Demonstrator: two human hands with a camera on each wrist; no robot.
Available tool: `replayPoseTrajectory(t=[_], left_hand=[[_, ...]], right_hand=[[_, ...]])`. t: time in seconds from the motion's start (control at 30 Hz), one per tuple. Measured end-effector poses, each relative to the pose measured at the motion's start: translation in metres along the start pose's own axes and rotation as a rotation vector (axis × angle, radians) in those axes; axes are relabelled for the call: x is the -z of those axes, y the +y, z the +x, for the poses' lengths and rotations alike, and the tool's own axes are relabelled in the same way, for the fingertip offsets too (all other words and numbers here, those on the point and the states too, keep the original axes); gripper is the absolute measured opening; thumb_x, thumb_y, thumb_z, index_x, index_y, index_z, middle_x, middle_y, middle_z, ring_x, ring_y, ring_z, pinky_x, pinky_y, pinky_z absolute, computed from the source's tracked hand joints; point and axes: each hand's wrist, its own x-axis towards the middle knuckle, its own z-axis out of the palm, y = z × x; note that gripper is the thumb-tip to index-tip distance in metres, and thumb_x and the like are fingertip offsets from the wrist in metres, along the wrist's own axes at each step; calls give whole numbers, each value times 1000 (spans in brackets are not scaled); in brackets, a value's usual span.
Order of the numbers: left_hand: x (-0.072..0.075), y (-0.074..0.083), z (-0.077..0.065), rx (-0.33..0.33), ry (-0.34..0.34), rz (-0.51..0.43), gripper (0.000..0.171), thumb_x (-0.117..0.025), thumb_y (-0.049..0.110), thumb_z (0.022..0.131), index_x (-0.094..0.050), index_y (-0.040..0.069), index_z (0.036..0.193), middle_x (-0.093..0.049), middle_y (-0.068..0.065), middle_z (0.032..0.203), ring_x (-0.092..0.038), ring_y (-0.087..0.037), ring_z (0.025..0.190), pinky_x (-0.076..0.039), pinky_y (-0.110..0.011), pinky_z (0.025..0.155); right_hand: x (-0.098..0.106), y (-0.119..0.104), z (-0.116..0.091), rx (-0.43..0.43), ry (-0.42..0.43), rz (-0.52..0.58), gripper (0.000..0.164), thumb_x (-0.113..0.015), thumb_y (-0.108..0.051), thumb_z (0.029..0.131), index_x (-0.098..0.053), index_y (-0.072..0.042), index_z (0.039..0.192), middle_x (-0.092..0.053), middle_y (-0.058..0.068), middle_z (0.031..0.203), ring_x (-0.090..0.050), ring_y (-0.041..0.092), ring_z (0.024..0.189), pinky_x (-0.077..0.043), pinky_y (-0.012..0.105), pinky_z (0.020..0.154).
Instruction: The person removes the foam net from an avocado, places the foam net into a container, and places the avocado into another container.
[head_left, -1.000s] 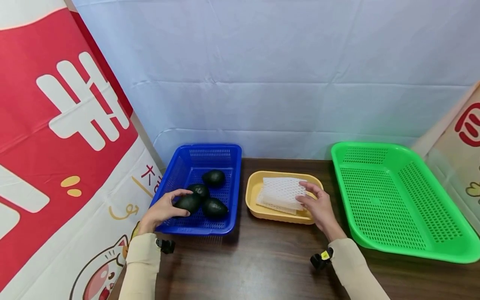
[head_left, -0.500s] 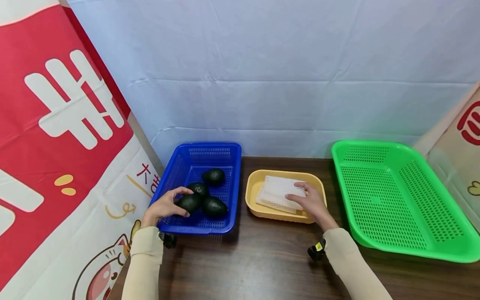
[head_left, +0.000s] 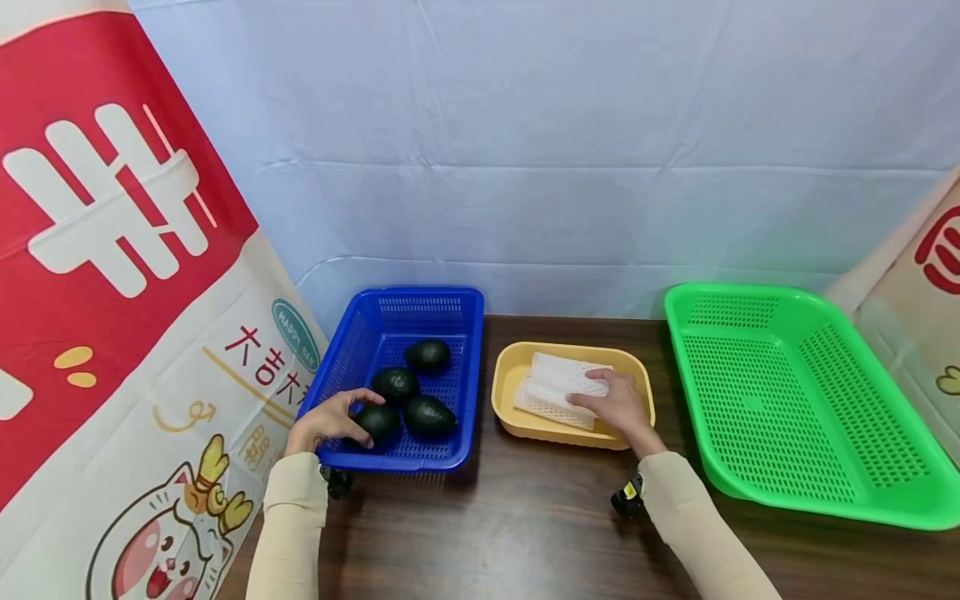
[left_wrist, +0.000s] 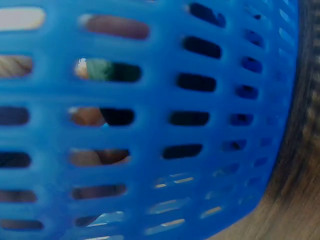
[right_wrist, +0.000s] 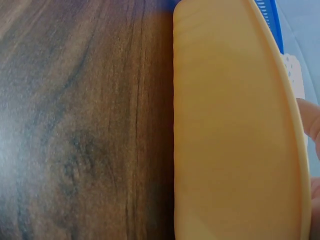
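Observation:
My left hand (head_left: 327,422) reaches over the near left of a blue basket (head_left: 480,367). Thumb and fingers curl around a dark green avocado (head_left: 377,423) there. Beside it lie more avocados, one at the back (head_left: 427,356), one in the middle (head_left: 395,384) and one to the right (head_left: 429,416). Inside a shallow yellow tray (head_left: 498,392) is a small stack of white foam net sleeves (head_left: 558,379). My right hand (head_left: 618,403) pinches the top sleeve by its right part, which looks slightly bunched. The left wrist view shows mostly the basket's slotted wall (left_wrist: 155,105); the tray's side (right_wrist: 235,125) fills much of the right wrist view.
A large green basket (head_left: 675,350) stands on the right of the brown wooden table (head_left: 480,525). Behind everything hangs a pale cloth (head_left: 525,167). A printed red and white cloth (head_left: 217,275) borders the left side.
My right hand has moved left over the sleeves, and the top sleeve has shifted and bunched. My left hand has come slightly nearer with its avocado, apart from the middle one.

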Motion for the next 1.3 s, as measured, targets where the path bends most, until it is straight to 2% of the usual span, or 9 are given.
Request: replayPoseTrajectory(t=[0.17,0.27,0.33,0.43,0.5,0.6,0.9,1.1,1.3], left_hand=[[-2,0,0,49,-21,6,65,-87,-5,61,-61,1,120,-52,-19,125,-46,-37,112,-43,-43,89],[-3,0,0,81,-8,12,64,-87,-6,60,-63,4,118,-53,-17,123,-47,-35,110,-43,-43,89],[-3,0,0,91,-4,15,63,-87,-6,60,-63,5,117,-53,-16,123,-47,-35,109,-43,-43,90],[-3,-1,1,95,-9,17,63,-88,-5,59,-63,5,117,-53,-16,123,-46,-34,109,-42,-44,90],[-3,-1,1,93,-14,16,64,-88,-5,59,-63,5,117,-53,-15,122,-46,-34,109,-42,-45,90],[-3,0,0,89,-17,12,64,-89,-3,60,-63,5,118,-53,-15,122,-47,-34,110,-41,-47,92],[-1,-2,0,16,-29,-52,54,-84,3,71,-62,-3,120,-55,-16,117,-47,-34,109,-42,-40,88],[0,-2,0,10,9,-38,46,-82,4,74,-64,-2,116,-57,-16,117,-49,-34,110,-43,-42,88],[0,-1,0,-7,41,-20,39,-81,6,76,-67,-2,112,-61,-15,114,-52,-33,106,-44,-36,84]], right_hand=[[1,1,2,-3,5,-14,67,-56,-52,94,-55,4,131,-30,28,146,-21,42,137,-20,57,108],[1,0,2,17,20,-9,58,-47,-44,101,-58,8,127,-29,30,146,-18,42,137,-13,58,109],[1,0,2,44,29,-21,48,-52,-34,101,-61,8,123,-31,31,144,-18,43,137,-8,59,109],[1,0,2,71,37,-39,40,-65,-25,93,-63,7,117,-38,31,138,-24,43,133,-8,60,108],[0,0,2,61,34,-36,43,-74,-23,87,-63,6,117,-41,29,135,-27,44,130,-13,60,107],[0,2,4,20,14,-11,51,-79,-23,82,-60,3,121,-39,27,136,-28,44,128,-22,58,105],[-3,7,12,-28,-17,77,63,-83,-18,77,-53,1,129,-38,23,142,-33,42,129,-29,57,104],[-5,7,13,-35,-15,57,64,-84,-20,76,-53,0,129,-41,22,141,-36,41,128,-31,57,103],[-4,5,11,-15,-1,56,60,-83,-18,78,-54,1,127,-46,22,136,-42,40,123,-36,56,99]])
